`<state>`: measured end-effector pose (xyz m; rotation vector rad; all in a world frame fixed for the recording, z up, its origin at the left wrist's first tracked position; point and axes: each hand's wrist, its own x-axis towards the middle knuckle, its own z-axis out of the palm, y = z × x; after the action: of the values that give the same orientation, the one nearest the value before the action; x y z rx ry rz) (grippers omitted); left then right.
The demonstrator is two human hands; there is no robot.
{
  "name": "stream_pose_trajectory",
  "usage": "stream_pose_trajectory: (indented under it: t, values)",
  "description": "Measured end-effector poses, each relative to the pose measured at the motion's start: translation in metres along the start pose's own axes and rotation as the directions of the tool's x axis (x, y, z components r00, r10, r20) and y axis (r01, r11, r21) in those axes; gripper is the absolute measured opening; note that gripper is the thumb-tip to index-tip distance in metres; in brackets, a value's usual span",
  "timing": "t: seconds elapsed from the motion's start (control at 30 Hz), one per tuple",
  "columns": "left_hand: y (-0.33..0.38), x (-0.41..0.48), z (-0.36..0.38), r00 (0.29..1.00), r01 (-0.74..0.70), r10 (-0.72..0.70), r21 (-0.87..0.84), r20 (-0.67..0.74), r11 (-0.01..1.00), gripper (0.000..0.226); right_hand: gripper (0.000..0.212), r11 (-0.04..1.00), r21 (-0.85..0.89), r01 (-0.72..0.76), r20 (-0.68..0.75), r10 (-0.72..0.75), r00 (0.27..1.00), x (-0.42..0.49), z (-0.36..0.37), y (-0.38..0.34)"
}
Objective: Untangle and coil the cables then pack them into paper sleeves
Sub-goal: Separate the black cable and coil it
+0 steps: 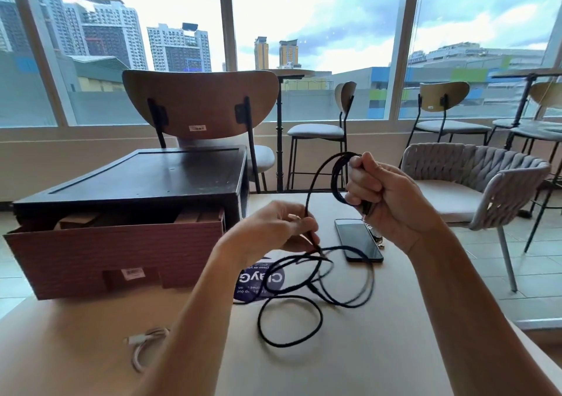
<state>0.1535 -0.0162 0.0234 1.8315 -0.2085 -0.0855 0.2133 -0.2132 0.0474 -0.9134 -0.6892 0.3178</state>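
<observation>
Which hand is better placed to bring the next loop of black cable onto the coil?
Left: the left hand pinches the black cable below the coil, which the right hand grips.

black cable (pixel 335 182) blurred, white cable (pixel 135 340) part-hidden

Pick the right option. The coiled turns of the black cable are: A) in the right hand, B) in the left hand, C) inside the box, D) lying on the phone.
A: the right hand grips the wound turns of the black cable, raised above the table; the left hand only pinches the loose strand.
</observation>
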Motion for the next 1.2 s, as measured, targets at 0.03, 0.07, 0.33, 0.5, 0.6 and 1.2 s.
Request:
stream_pose_trajectory:
  t: [0.03, 0.07, 0.33, 0.5, 0.6, 1.2]
  values:
    - [0.002, -0.001, 0.001, 0.999, 0.003, -0.001, -0.049, 0.052, 0.999, 0.016, 0.026, 0.998, -0.061, 0.004, -0.026, -0.006, 1.000, 0.000, 0.000, 0.001]
    - [0.003, -0.002, 0.002, 0.996, 0.011, -0.004, -0.086, 0.090, 0.996, 0.018, 0.026, 0.990, -0.143, 0.000, -0.057, -0.008, 0.998, 0.001, -0.001, 0.002]
    - [0.003, -0.004, -0.019, 0.986, 0.062, -0.004, 0.341, -0.168, 0.938, 0.022, 0.032, 0.961, -0.276, -0.008, -0.240, -0.061, 0.969, 0.000, 0.000, 0.003]
    - [0.006, -0.005, -0.029, 0.896, 0.070, 0.119, 0.400, -0.429, 0.914, 0.017, 0.031, 0.964, -0.265, -0.004, -0.242, -0.062, 0.968, 0.001, 0.002, 0.003]
    - [0.006, -0.005, -0.030, 0.880, 0.187, 0.054, 0.449, -0.471, 0.874, 0.024, 0.032, 0.961, -0.275, -0.005, -0.225, -0.059, 0.973, 0.003, 0.004, 0.005]
    - [-0.032, 0.015, 0.010, 0.950, 0.275, -0.216, 0.274, -0.225, 0.922, 0.065, 0.025, 0.994, -0.088, 0.062, -0.111, -0.072, 0.991, 0.000, 0.012, -0.003]
